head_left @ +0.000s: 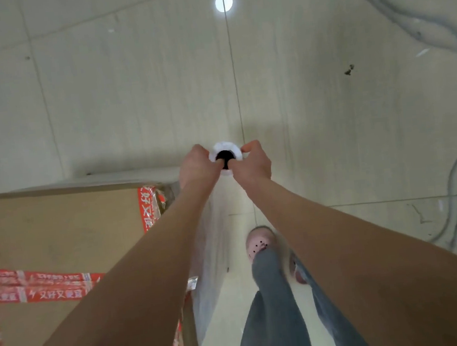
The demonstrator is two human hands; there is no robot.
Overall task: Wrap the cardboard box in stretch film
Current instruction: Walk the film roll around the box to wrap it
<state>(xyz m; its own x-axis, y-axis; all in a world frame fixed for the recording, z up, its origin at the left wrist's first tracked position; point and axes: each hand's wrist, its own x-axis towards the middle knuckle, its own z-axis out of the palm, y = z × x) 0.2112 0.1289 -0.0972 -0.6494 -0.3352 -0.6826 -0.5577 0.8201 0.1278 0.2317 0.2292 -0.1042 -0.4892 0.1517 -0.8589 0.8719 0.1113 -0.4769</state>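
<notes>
A large brown cardboard box [60, 231] with red printed tape stands at the left. A white roll of stretch film [224, 148] is held upright beyond the box's far right corner, seen end-on with its dark core hole. My left hand [196, 164] grips the roll's left side and my right hand [254, 162] grips its right side, thumbs at the core. A clear sheet of film [209, 244] runs down from the roll along the box's right face.
Pale tiled floor [327, 107] spreads all around, with dark scuff lines at the right and a bright light reflection at the top. My legs in grey trousers and a pink perforated shoe [259, 242] stand to the right of the box.
</notes>
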